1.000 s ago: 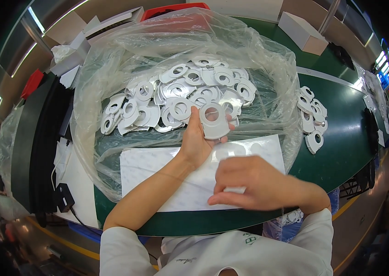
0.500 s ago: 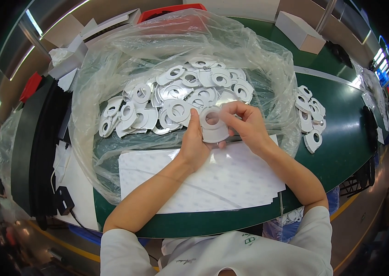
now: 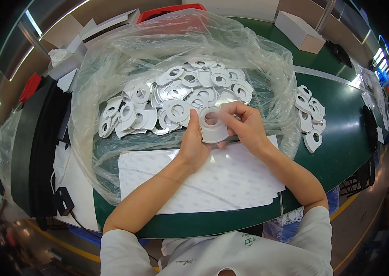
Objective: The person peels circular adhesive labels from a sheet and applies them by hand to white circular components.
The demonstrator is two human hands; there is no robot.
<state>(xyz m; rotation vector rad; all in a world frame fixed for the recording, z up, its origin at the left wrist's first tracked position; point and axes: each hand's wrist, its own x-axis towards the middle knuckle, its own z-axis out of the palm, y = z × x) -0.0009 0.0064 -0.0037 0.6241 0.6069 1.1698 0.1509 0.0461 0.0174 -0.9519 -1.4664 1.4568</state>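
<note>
Between my two hands is a white plastic part point(image 3: 214, 135) with a round hole through its ring-shaped end. My left hand point(image 3: 194, 143) grips its left edge, thumb up along the side. The fingers of my right hand point(image 3: 248, 126) are bent at the ring's upper right, thumb and forefinger pressed close to the rim; whether they pinch a thin film there is too blurred to tell. Both hands hover over the near edge of a heap of similar white parts point(image 3: 177, 110) lying in a clear plastic bag point(image 3: 95, 60). Below the hands lies a stack of white sheets point(image 3: 194, 188).
A smaller pile of the same parts point(image 3: 313, 140) lies on the green table point(image 3: 341, 119) to the right. White boxes point(image 3: 299, 33) stand at the back, and a red bin point(image 3: 169, 10) sits behind the bag. A small black device point(image 3: 64, 201) with a cable is at the left.
Hardly anything differs. The held part and both hands stay in nearly the same place, with only a very slight shift of the right fingers at the ring.
</note>
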